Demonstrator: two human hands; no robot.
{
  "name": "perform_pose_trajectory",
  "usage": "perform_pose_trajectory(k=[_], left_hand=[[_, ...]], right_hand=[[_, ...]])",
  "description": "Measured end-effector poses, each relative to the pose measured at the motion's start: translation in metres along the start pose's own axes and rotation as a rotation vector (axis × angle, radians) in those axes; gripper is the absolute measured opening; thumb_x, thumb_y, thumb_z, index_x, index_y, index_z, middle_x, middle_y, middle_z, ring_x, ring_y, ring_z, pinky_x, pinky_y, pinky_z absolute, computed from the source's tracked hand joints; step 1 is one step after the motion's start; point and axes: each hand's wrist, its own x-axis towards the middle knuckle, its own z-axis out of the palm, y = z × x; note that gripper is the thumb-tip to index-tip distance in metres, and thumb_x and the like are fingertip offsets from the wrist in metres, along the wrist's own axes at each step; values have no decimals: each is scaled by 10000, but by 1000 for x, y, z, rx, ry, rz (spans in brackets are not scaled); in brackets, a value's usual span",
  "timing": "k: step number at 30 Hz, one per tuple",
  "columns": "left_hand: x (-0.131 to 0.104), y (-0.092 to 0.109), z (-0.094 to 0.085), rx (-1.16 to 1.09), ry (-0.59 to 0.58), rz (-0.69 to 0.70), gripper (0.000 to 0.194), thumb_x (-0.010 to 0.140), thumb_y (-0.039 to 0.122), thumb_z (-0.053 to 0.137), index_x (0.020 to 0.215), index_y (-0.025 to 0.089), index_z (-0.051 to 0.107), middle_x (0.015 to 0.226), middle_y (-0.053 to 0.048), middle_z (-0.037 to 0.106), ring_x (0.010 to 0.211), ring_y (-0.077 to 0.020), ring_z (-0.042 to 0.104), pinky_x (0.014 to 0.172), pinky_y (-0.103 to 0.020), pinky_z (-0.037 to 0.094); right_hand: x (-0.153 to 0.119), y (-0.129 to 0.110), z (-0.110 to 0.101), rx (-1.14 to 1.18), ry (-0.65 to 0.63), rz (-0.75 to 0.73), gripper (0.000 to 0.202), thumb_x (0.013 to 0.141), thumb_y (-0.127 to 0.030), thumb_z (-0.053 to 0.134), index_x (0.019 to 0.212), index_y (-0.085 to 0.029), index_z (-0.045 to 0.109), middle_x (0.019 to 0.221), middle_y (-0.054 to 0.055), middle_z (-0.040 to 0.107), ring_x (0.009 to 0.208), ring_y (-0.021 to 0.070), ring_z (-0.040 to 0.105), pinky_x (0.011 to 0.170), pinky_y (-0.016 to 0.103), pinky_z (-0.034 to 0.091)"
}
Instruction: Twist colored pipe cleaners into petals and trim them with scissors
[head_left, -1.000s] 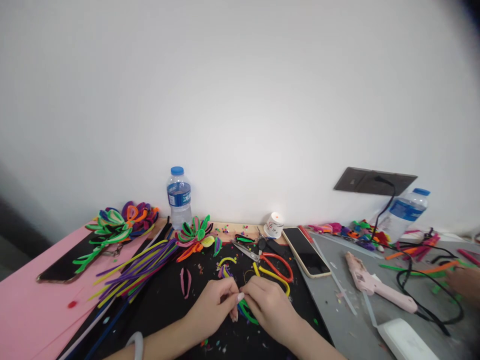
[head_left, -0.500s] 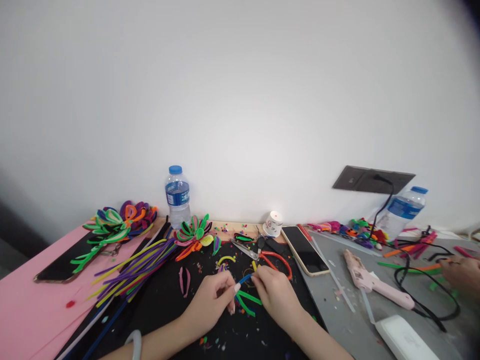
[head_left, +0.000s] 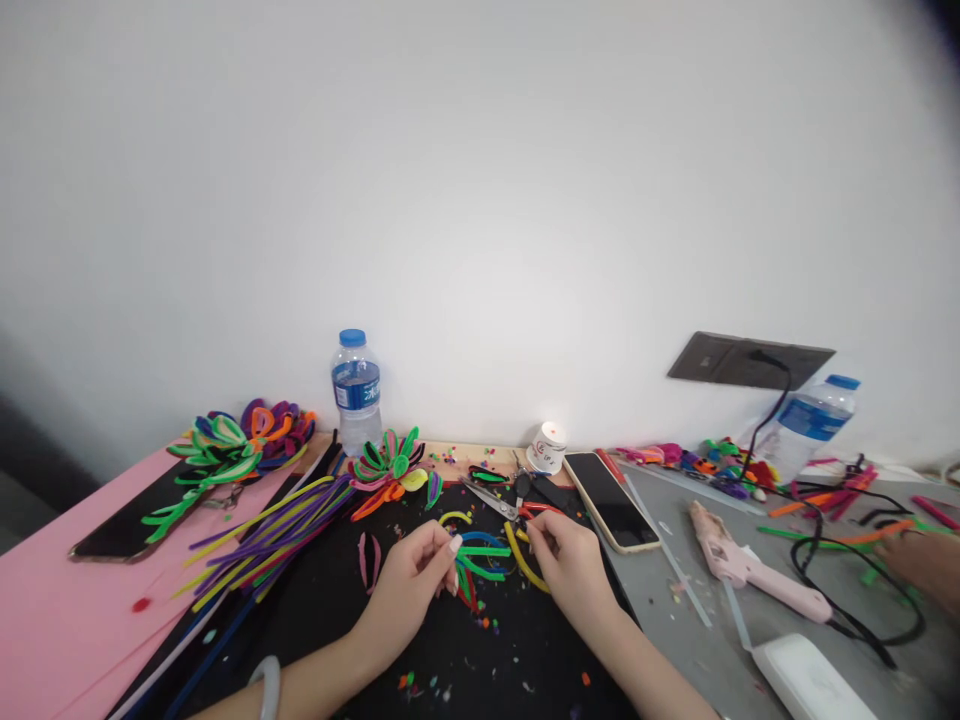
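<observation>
My left hand (head_left: pixel 411 580) is closed, thumb against fingers, on a small bunch of pipe cleaners. Green pipe cleaners (head_left: pixel 484 552) fan out to the right from its fingertips, with a curved blue pipe cleaner (head_left: pixel 487 538) and a red one (head_left: pixel 469 592) among them. Apart from it, my right hand (head_left: pixel 570 562) has its fingers pinched together; what they hold, if anything, is hidden. Just beside those fingertips curves a yellow pipe cleaner (head_left: pixel 523 560). Behind them lie scissors (head_left: pixel 499 503), their red handles partly covered by my right hand.
Pipe-cleaner flowers (head_left: pixel 390 465), loose pipe cleaners (head_left: pixel 277 540) and a water bottle (head_left: pixel 356 390) stand left. A paper cup (head_left: pixel 547 447) and phone (head_left: pixel 615 505) sit behind my right hand. Farther right are a glue gun (head_left: pixel 757 575), its cable, and another person's hand (head_left: pixel 919 555).
My hands have drawn apart, the left moving slightly up and left, the right to the right. The blue strip now bows, and the green ones have swung up to point right.
</observation>
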Motion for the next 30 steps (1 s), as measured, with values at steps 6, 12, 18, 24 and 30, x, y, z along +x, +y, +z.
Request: perform_pose_trajectory(k=[6, 12, 18, 24, 30], left_hand=[[4, -5, -1, -125, 13, -35, 265, 810, 393, 471, 690, 158, 496, 574, 14, 565, 536, -121, 517, 503, -216, 373], [5, -3, 1, -210, -41, -148, 252, 785, 397, 506, 745, 148, 514, 671, -32, 654, 631, -153, 600, 561, -235, 420], [6, -7, 2, -173, -142, -129, 289, 759, 410, 533, 645, 147, 501, 604, -20, 636, 545, -136, 583, 515, -225, 404], [6, -5, 0, -264, -50, -139, 322, 766, 422, 522, 601, 155, 454, 531, 20, 557, 492, -105, 509, 490, -208, 351], [6, -4, -1, -253, -35, -144, 312, 777, 432, 503, 627, 166, 439, 559, 20, 551, 523, -111, 507, 522, -215, 363]], right_hand=[[-6, -16, 2, 230, -131, -14, 79, 784, -175, 488, 842, -181, 543, 618, -14, 519, 498, 108, 463, 472, 200, 365], [-7, -18, 10, 354, -196, 78, 36, 723, -143, 552, 719, -174, 570, 505, -51, 469, 444, 96, 453, 447, 191, 359], [-5, -14, 12, 513, -190, 161, 126, 730, -143, 531, 611, -166, 565, 495, -50, 482, 412, 80, 435, 427, 184, 340], [-4, -17, 11, 598, -192, 125, 151, 760, -162, 519, 785, -164, 669, 706, 27, 635, 525, 115, 544, 490, 205, 426], [-6, -20, 9, 383, -155, -47, 205, 769, -134, 531, 914, -204, 658, 881, 49, 650, 721, 153, 590, 629, 237, 472]])
